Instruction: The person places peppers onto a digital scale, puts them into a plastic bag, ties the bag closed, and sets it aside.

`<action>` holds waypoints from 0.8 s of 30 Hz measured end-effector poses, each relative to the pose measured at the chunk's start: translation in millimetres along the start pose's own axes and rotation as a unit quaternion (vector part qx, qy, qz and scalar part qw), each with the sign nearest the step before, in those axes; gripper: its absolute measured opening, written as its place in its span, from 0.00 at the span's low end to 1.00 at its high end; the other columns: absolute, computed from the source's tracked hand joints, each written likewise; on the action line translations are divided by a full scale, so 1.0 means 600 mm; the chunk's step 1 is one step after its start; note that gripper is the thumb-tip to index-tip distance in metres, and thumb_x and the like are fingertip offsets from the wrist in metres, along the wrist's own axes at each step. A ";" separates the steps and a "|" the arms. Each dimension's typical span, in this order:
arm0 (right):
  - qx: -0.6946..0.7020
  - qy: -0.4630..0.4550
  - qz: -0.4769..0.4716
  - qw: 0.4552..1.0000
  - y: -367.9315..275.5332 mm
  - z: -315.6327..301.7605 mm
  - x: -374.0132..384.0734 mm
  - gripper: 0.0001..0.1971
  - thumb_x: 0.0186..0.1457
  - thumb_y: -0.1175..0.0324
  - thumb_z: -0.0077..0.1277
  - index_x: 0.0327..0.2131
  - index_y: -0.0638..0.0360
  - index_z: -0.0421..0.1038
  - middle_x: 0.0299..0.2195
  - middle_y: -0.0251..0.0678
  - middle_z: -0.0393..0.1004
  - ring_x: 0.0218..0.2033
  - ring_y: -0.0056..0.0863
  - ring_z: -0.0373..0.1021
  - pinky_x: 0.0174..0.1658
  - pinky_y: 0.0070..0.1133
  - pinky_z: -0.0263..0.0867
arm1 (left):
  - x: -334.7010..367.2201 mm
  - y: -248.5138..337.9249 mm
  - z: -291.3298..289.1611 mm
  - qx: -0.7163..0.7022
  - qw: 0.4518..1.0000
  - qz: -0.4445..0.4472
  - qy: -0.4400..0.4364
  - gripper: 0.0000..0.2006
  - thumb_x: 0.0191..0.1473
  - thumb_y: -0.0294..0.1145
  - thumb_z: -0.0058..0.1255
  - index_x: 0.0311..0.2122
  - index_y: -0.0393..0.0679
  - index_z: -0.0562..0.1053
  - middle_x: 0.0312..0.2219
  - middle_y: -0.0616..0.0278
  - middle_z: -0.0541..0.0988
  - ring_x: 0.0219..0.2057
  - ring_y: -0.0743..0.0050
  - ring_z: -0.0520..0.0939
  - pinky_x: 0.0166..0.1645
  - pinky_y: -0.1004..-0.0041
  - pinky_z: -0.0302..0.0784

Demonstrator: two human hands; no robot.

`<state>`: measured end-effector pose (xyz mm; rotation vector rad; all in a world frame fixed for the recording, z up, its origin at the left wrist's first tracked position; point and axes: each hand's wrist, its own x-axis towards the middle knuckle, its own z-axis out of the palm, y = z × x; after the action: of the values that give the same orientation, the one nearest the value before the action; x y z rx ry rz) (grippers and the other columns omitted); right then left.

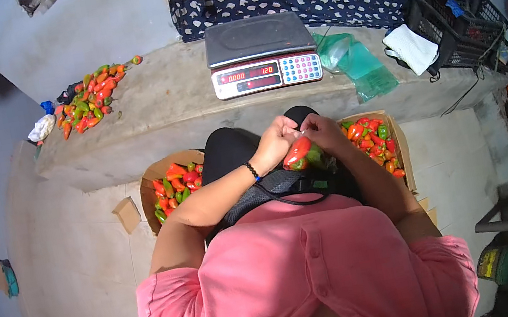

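Observation:
A small clear plastic bag of red and green peppers (pixel 299 154) hangs over my lap. My left hand (pixel 277 143) pinches the gathered top of the bag, fingers closed. Right against it, my right hand (pixel 325 135) also has its fingers closed at the bag's neck. What exactly lies between the fingertips is too small to make out. On either side of my legs stands a cardboard box with loose peppers: the left box (pixel 147 179) and the right box (pixel 404 152).
A digital scale (pixel 259 39) with a lit display sits on the concrete ledge (pixel 178 97). Left on it lies a pile of peppers (pixel 91 100); to the right are green plastic bags (pixel 369 73), a white cloth (pixel 411 49) and black crates (pixel 466 29). A cardboard piece (pixel 127 215) lies on the floor.

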<state>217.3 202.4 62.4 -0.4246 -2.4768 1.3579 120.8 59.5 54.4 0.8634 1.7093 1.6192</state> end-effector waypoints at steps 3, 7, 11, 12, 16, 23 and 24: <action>-0.010 -0.030 -0.034 0.999 0.000 -0.014 0.000 0.04 0.46 0.70 0.50 0.26 0.58 0.67 0.20 0.36 0.68 0.23 0.27 0.68 0.28 0.24 0.62 | 0.003 -0.002 -0.003 -0.162 0.986 -0.034 -0.030 0.08 0.53 0.20 0.45 0.39 0.39 0.63 0.27 0.64 0.72 0.30 0.79 0.75 0.35 0.80 0.72; -0.028 -0.045 -0.156 0.986 -0.006 -0.032 0.008 0.04 0.44 0.72 0.50 0.26 0.59 0.67 0.20 0.36 0.66 0.23 0.30 0.67 0.28 0.24 0.62 | 0.009 0.005 0.003 -0.189 0.981 -0.050 -0.012 0.06 0.51 0.20 0.45 0.36 0.38 0.66 0.28 0.63 0.73 0.28 0.80 0.74 0.34 0.80 0.70; -0.018 -0.038 -0.272 0.962 -0.009 -0.026 0.028 0.03 0.43 0.75 0.50 0.25 0.59 0.67 0.20 0.38 0.65 0.23 0.34 0.66 0.28 0.26 0.62 | 0.027 -0.006 -0.004 -0.206 0.975 -0.078 -0.042 0.03 0.52 0.21 0.45 0.34 0.38 0.68 0.27 0.66 0.73 0.27 0.82 0.73 0.33 0.82 0.68; -0.018 -0.040 -0.271 0.962 -0.007 -0.022 0.031 0.03 0.43 0.75 0.50 0.25 0.59 0.67 0.20 0.38 0.65 0.23 0.34 0.66 0.28 0.26 0.62 | 0.027 -0.011 -0.003 -0.219 0.971 -0.082 -0.045 0.03 0.52 0.22 0.45 0.33 0.39 0.69 0.27 0.67 0.73 0.26 0.83 0.72 0.32 0.83 0.67; -0.030 -0.033 -0.303 0.952 0.008 -0.009 0.039 0.03 0.44 0.74 0.50 0.25 0.59 0.68 0.20 0.37 0.65 0.23 0.35 0.66 0.27 0.26 0.62 | 0.021 -0.035 -0.011 -0.195 0.972 -0.115 -0.059 0.02 0.53 0.22 0.44 0.33 0.40 0.69 0.25 0.69 0.73 0.26 0.84 0.72 0.31 0.83 0.67; 0.004 -0.106 -0.092 0.990 0.012 -0.018 0.024 0.05 0.45 0.70 0.52 0.27 0.60 0.69 0.22 0.36 0.69 0.25 0.26 0.67 0.29 0.23 0.63 | 0.015 -0.035 -0.010 -0.058 0.992 -0.053 -0.103 0.05 0.53 0.26 0.47 0.36 0.39 0.67 0.28 0.66 0.73 0.29 0.83 0.74 0.33 0.81 0.71; 0.002 -0.105 -0.093 0.990 0.010 -0.024 0.020 0.05 0.45 0.70 0.52 0.27 0.60 0.69 0.22 0.36 0.69 0.25 0.26 0.67 0.29 0.23 0.63 | 0.016 -0.032 -0.008 -0.054 0.991 -0.047 -0.109 0.06 0.52 0.26 0.48 0.36 0.39 0.67 0.28 0.66 0.73 0.29 0.83 0.74 0.33 0.81 0.71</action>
<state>212.3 220.9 66.1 -0.0484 -2.6023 1.3943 110.2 63.9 35.6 0.8597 1.4759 1.4806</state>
